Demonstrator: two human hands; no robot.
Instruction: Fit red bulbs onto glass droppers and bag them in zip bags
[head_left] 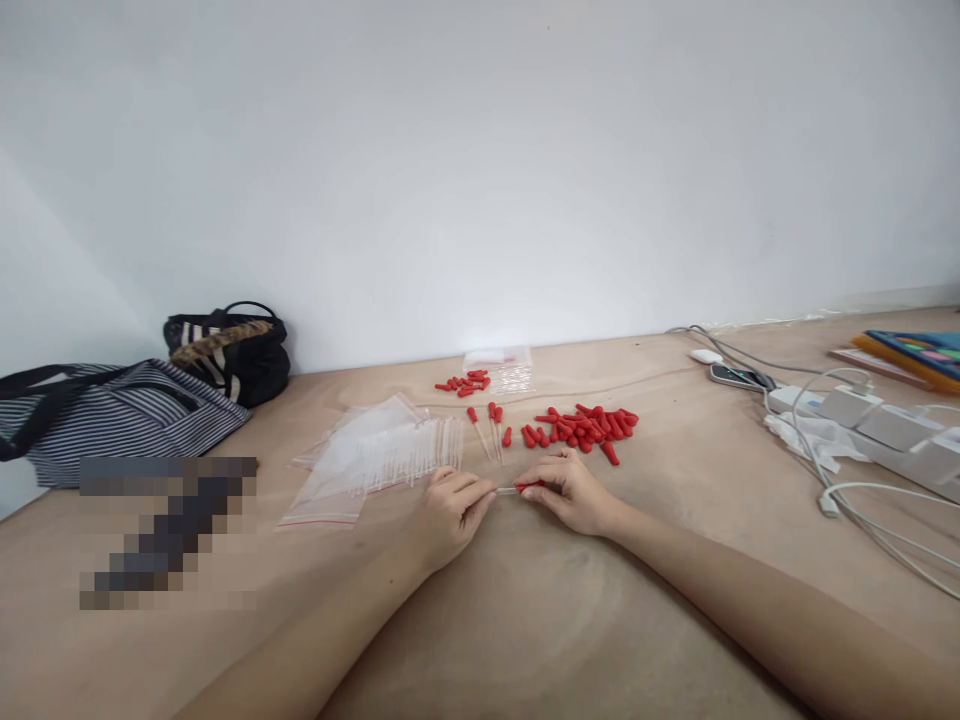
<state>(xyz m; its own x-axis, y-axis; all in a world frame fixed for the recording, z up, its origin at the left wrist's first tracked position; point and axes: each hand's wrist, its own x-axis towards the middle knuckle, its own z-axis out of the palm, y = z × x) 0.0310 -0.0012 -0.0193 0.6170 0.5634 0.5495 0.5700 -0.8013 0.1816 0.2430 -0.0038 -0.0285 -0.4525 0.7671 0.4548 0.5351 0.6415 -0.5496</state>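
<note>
Between my hands runs a thin clear tube point(506, 490), lying sideways just above the table. My left hand point(452, 508) pinches its left part. My right hand point(571, 492) is closed on a red rubber bulb point(529, 486) at the tube's right end; how far the tube sits inside the bulb is hidden by the fingers. Beyond my hands lie several droppers point(496, 432) with red bulbs on top. A pile of loose red bulbs point(596, 425) is behind my right hand. Many clear tubes point(412, 450) lie on plastic bags point(330, 490) behind my left hand.
Farther back, small red bulbs point(466, 382) lie by a clear bag point(517, 372). A striped bag point(112, 415) and a black bag point(262, 360) stand left, near a pixelated dark object point(176, 530). Right are a power strip point(892, 430), cables and a coloured item point(919, 355).
</note>
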